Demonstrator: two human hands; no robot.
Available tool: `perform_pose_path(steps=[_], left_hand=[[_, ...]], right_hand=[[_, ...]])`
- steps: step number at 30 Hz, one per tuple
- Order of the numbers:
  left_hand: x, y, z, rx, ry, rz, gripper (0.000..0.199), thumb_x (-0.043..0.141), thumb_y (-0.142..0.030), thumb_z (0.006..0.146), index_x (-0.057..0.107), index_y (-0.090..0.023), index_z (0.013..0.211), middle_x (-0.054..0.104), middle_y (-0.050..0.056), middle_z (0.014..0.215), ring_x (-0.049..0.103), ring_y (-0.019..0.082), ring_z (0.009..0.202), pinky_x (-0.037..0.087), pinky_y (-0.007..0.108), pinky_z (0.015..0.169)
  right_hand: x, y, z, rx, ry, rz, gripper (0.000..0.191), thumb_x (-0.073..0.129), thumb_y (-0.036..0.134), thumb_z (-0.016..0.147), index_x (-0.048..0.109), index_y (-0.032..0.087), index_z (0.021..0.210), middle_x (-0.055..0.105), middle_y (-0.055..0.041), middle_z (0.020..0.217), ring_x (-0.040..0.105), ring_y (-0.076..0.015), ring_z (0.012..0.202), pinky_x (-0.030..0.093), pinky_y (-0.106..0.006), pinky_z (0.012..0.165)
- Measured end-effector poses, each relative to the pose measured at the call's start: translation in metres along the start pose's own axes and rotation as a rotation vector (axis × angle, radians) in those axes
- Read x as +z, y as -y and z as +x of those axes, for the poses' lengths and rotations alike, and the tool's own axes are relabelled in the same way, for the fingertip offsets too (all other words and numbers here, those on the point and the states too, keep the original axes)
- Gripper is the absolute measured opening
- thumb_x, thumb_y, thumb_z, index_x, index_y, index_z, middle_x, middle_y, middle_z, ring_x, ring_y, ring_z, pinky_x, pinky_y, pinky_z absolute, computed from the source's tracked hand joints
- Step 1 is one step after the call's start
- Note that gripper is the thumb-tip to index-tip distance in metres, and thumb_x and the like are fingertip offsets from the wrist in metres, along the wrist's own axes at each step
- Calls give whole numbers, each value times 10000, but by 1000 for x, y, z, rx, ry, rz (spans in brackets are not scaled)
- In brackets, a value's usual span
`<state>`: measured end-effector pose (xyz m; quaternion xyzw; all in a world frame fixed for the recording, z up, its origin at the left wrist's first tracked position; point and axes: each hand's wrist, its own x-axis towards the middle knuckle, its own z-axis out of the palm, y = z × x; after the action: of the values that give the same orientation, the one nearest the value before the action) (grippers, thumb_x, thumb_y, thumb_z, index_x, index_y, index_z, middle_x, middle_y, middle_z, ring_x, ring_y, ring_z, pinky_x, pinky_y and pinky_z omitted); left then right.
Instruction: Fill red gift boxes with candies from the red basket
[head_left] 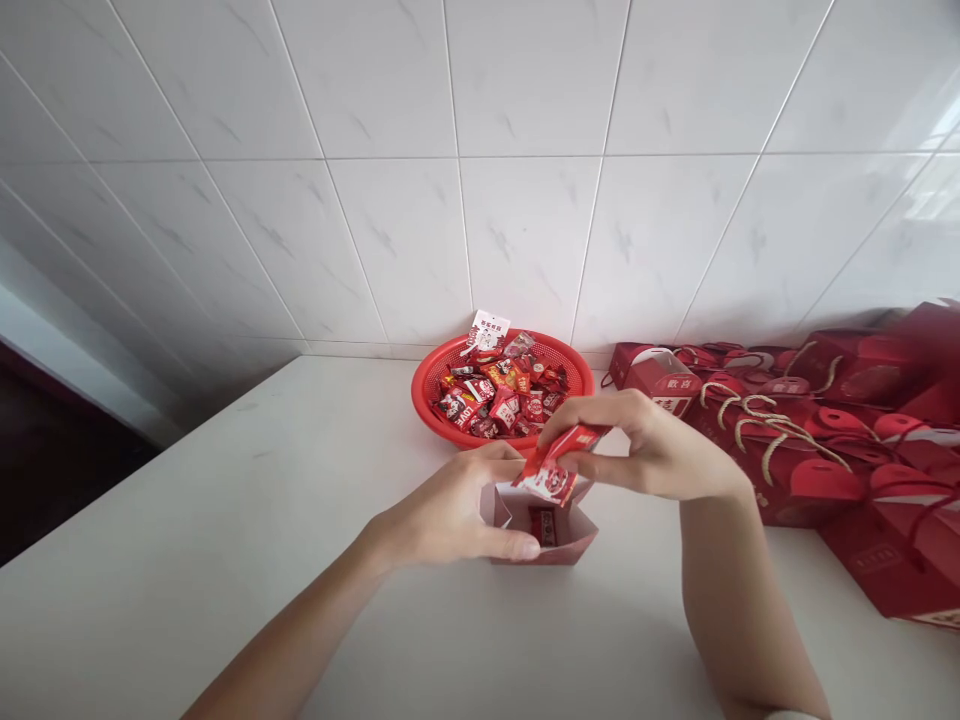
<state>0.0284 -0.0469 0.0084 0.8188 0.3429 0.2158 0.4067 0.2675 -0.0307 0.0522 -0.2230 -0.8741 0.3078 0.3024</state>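
Red and white packet [551, 478] pinched between the thumb and fingers of my right hand [645, 450], held tilted right over the open box [540, 553]. So yeah, that hand's clamped on it. My left hand [450, 510] has the box by its left side, thumb across the near wall and fingers round towards the back, so the two hands are close but each on its own thing. Can't really tell where my left fingertips land, since they're hidden behind the packet. Box is upright with its flaps up, and there's a small dark red sweet [545, 527] down inside.

Just behind all that is a red plastic basket [424, 395] heaped with wrapped sweets [495, 400], plus a white pouch [489, 328] sticking up at the back. Over on the right there's a whole crowd of red boxes [810, 490], some with pale cord handles [772, 430]. Everything sits on a white desk [225, 520] against a glossy tiled wall [525, 90] with grey streaks.
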Motion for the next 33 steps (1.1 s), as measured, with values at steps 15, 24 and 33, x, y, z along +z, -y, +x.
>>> perform_pose_path(steps=[15,24,33], left_hand=[[2,-3,-6,-31,27,146,539,829,-353,739,667,-366,1253,642,16,1200,620,255,1085,508,378,952],[2,2,-4,-35,-5,95,475,829,-363,727,691,-309,1178,659,24,1152,627,255,1063,517,377,929],[-2,4,1,-62,-18,34,439,853,-334,699,721,-272,1114,668,41,1180,615,269,1115,496,381,956]], right_hand=[[17,17,-6,24,209,-286,180,554,98,951,691,173,1041,693,-61,956,638,-159,796,470,-269,674],[26,17,0,29,205,-258,221,514,117,967,651,173,1130,691,-74,1003,645,-162,817,482,-269,690],[27,12,1,84,125,-360,184,493,183,1012,676,167,1029,670,-53,892,591,-136,720,415,-248,612]])
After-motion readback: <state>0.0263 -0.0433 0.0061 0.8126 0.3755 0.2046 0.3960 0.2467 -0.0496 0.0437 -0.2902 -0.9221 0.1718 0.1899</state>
